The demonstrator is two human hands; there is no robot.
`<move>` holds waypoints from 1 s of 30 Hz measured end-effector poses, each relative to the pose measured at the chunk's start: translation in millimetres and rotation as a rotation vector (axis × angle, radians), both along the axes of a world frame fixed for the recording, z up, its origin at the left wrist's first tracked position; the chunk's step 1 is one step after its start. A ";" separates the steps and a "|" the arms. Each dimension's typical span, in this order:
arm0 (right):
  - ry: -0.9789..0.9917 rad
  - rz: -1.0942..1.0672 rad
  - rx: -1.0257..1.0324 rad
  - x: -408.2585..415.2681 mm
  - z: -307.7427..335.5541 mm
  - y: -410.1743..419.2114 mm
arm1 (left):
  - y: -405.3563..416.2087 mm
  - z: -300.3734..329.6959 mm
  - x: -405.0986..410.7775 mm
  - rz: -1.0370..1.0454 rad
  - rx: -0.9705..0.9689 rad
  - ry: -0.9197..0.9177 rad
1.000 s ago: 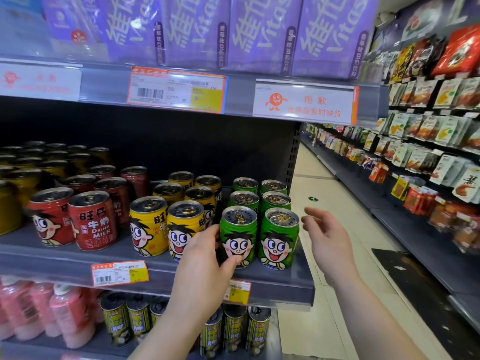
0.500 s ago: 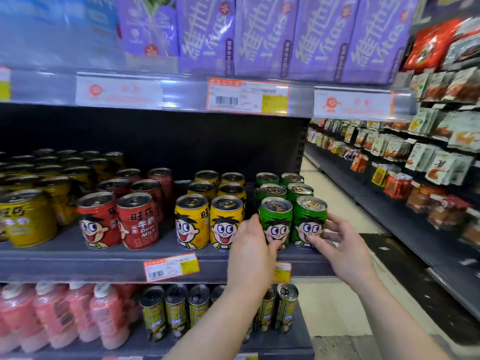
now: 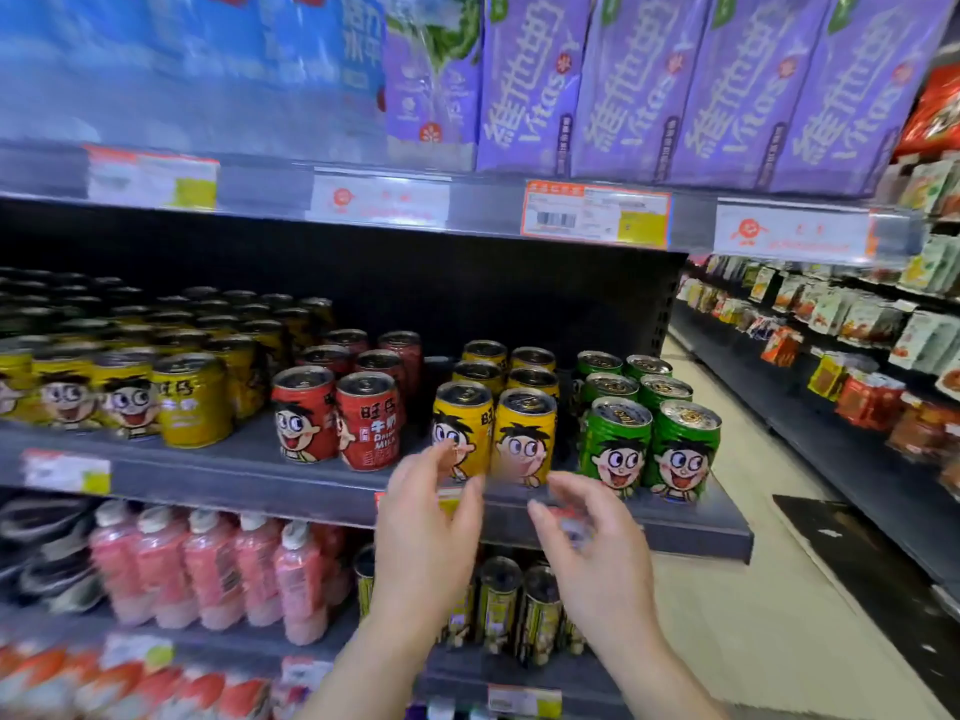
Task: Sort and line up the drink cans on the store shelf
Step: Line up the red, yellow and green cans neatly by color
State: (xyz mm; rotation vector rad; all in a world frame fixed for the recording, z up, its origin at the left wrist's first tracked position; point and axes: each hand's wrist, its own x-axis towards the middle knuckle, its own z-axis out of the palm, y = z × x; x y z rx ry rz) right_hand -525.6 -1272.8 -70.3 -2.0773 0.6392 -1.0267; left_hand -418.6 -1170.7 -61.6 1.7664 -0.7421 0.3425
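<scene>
left hand [image 3: 423, 537] and right hand [image 3: 597, 558] loose-fingered, gripping nothing, lower centre, before yellow cartoon-face metal cans [image 3: 493, 433], red "milk" can [image 3: 370, 420], purple "vitas" cartons [image 3: 623, 85] upper right

Green cans [image 3: 649, 428]: six
Bright yellow cans [image 3: 493, 402]: six
Red cans [image 3: 353, 392]: six
Pink bottles [image 3: 208, 569]: five
Purple cartons [image 3: 675, 85]: five
Hands: two

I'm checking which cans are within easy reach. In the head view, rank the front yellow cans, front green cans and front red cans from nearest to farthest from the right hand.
From the right hand:
1. Front yellow cans, just above it and slightly left.
2. Front green cans, above and to the right; close to the yellow pair, so this order is tentative.
3. Front red cans, clearly farthest, off to the left past the left hand.
</scene>
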 end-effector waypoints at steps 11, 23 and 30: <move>0.066 0.169 0.039 91.6 9.8 61.4 | 76.8 8.0 104.8 0.212 -0.002 0.132; 0.154 -0.231 0.027 192.0 25.5 93.2 | 94.6 7.7 196.0 -0.040 0.393 0.044; 0.131 -0.255 0.067 193.5 31.5 96.3 | 100.4 6.8 205.9 -0.075 0.364 -0.019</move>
